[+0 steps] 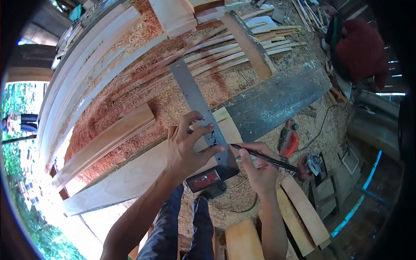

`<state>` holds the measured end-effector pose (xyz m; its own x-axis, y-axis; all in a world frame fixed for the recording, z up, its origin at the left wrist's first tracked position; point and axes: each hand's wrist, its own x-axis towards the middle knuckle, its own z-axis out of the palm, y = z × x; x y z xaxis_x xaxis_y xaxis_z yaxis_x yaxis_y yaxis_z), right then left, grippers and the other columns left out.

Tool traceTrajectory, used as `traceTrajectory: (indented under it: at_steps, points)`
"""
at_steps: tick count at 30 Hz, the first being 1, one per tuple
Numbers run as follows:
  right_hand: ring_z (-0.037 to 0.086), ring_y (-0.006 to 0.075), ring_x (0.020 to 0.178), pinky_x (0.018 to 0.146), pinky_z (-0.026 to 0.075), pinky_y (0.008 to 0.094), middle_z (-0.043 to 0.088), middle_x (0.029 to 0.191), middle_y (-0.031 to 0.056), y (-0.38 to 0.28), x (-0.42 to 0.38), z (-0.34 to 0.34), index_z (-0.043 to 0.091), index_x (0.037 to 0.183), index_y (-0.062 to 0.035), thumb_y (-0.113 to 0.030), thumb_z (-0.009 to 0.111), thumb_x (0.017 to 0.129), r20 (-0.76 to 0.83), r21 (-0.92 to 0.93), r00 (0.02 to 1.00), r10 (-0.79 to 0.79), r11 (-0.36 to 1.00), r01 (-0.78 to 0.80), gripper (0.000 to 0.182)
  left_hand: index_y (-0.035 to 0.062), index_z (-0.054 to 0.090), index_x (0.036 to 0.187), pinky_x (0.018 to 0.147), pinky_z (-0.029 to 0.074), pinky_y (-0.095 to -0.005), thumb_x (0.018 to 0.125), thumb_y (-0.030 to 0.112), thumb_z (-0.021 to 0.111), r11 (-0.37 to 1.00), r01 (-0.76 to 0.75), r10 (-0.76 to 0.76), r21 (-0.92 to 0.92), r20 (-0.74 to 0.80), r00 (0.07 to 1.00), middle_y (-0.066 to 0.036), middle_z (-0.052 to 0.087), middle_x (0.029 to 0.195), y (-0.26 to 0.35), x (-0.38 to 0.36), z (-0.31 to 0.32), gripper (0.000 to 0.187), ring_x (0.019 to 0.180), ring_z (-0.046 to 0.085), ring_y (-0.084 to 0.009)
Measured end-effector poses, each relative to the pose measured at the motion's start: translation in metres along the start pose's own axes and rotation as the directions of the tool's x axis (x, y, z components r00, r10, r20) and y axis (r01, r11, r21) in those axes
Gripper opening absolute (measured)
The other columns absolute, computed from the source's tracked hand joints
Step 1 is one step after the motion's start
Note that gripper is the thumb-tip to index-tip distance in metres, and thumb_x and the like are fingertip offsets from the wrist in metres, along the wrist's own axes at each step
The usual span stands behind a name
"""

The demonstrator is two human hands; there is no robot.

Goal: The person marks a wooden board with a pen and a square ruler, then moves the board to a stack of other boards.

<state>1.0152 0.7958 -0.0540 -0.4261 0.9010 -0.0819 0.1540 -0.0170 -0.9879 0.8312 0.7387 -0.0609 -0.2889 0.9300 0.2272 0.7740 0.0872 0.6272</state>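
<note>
A try square with a long grey metal blade (190, 89) and a dark stock lies across a light wooden board (125, 177). My left hand (186, 145) grips the square, its thumb and fingers curled onto the blade near the stock. My right hand (262, 171) is closed around a slim black pencil or pen (271, 160). The tip of it points at the wood beside the blade's right edge. A small dark rectangular thing with a red face (203, 180) sits by the stock; I cannot make out what it is.
A dark weathered plank (277, 104) extends to the right under the work. Red power tools (288, 141) lie on shavings at the right. Long strips and planed boards (108, 143) lie at the left and far side. Cut boards (303, 212) lie low right. Another person (359, 50) crouches upper right.
</note>
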Motion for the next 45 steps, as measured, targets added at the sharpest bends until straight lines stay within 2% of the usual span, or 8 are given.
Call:
traceTrajectory:
  at_steps: [24, 30, 32, 33, 35, 40, 43, 45]
  points:
    - [0.058, 0.0218, 0.064, 0.057, 0.045, 0.03, 0.06, 0.075, 0.0115, -0.017, -0.009, -0.007, 0.059, 0.083, 0.0006, 0.0, 0.062, 0.077, 0.095, -0.295, 0.98, -0.172, 0.936, 0.193, 0.006, 0.0116, 0.065, 0.09, 0.075, 0.036, -0.0333, 0.051, 0.035, 0.083, 1.0, 0.012, -0.012, 0.019, 0.011, 1.0, -0.004, 0.05, 0.107, 0.0, -0.001, -0.003, 0.049, 0.071, 0.052, -0.018]
    - [0.055, 0.0205, 0.071, 0.062, 0.043, 0.0306, 0.058, 0.079, 0.0111, 0.011, -0.051, -0.023, 0.057, 0.085, -0.0006, -0.009, 0.056, 0.084, 0.09, -0.437, 0.994, -0.065, 0.894, 0.099, 0.008, 0.01, 0.065, 0.09, 0.075, 0.04, -0.0336, 0.053, 0.03, 0.083, 1.0, -0.001, 0.001, 0.016, -0.005, 1.0, -0.007, 0.049, 0.106, 0.004, 0.0, -0.003, 0.046, 0.079, 0.054, -0.0199]
    - [0.051, 0.0138, 0.072, 0.064, 0.041, 0.0267, 0.056, 0.08, 0.0072, 0.028, -0.062, -0.014, 0.055, 0.09, 0.0006, -0.015, 0.054, 0.089, -0.089, 0.171, 0.946, 0.311, 0.941, -0.293, 0.016, 0.0095, 0.065, 0.09, 0.073, 0.041, -0.0313, 0.056, 0.026, 0.083, 0.999, 0.016, -0.016, -0.037, -0.006, 1.0, -0.007, 0.049, 0.106, 0.004, -0.003, 0.002, 0.042, 0.08, 0.054, -0.0196]
    - [0.051, 0.0138, 0.072, 0.064, 0.041, 0.0267, 0.056, 0.08, 0.0072, 0.027, -0.066, -0.007, 0.055, 0.09, 0.0006, -0.015, 0.054, 0.089, -0.123, 0.206, 0.94, 0.317, 0.935, -0.288, 0.016, 0.009, 0.065, 0.09, 0.072, 0.042, -0.029, 0.058, 0.022, 0.082, 0.995, 0.049, -0.051, -0.09, -0.015, 0.999, -0.008, 0.049, 0.106, 0.003, -0.003, 0.004, 0.038, 0.082, 0.054, -0.0193]
    - [0.046, 0.0079, 0.072, 0.066, 0.039, 0.0236, 0.054, 0.079, 0.0025, 0.025, -0.071, 0.014, 0.054, 0.096, 0.0013, -0.021, 0.054, 0.09, -0.024, 0.667, 0.84, 0.542, 0.634, -0.391, 0.023, 0.0074, 0.064, 0.089, 0.07, 0.042, -0.0266, 0.062, 0.018, 0.08, 0.992, 0.076, -0.081, -0.105, -0.046, 0.996, -0.008, 0.05, 0.104, 0.002, -0.003, 0.008, 0.034, 0.081, 0.053, -0.0183]
    - [0.041, 0.0025, 0.067, 0.06, 0.035, 0.019, 0.051, 0.077, -0.0033, 0.015, -0.076, 0.06, 0.056, 0.103, 0.0009, -0.024, 0.059, 0.088, -0.215, 0.583, 0.83, 0.515, 0.749, -0.314, 0.029, 0.0029, 0.057, 0.097, 0.067, 0.042, -0.0255, 0.072, 0.011, 0.074, 0.997, 0.063, -0.065, -0.037, -0.061, 0.996, -0.008, 0.052, 0.096, -0.006, -0.007, 0.013, 0.032, 0.076, 0.053, -0.0148]
    - [0.043, 0.0014, 0.065, 0.058, 0.034, 0.0165, 0.053, 0.071, -0.0056, 0.02, -0.077, 0.066, 0.06, 0.095, 0.001, -0.024, 0.063, 0.085, -0.254, 0.622, 0.814, 0.523, 0.732, -0.276, 0.027, -0.0002, 0.047, 0.107, 0.065, 0.042, -0.0247, 0.076, 0.012, 0.071, 0.968, 0.215, -0.218, -0.126, -0.004, 0.976, -0.01, 0.056, 0.093, -0.014, -0.008, 0.018, 0.041, 0.077, 0.054, -0.0118]
    - [0.044, 0.0014, 0.065, 0.058, 0.034, 0.0169, 0.054, 0.071, -0.0051, 0.02, -0.077, 0.069, 0.061, 0.094, 0.0005, -0.024, 0.063, 0.085, -0.273, 0.686, 0.79, 0.549, 0.687, -0.241, 0.026, -0.0021, 0.039, 0.113, 0.066, 0.042, -0.0233, 0.079, 0.013, 0.07, 0.847, 0.462, -0.458, -0.263, 0.083, 0.885, -0.013, 0.059, 0.093, -0.001, -0.004, 0.014, 0.048, 0.078, 0.054, -0.0098]
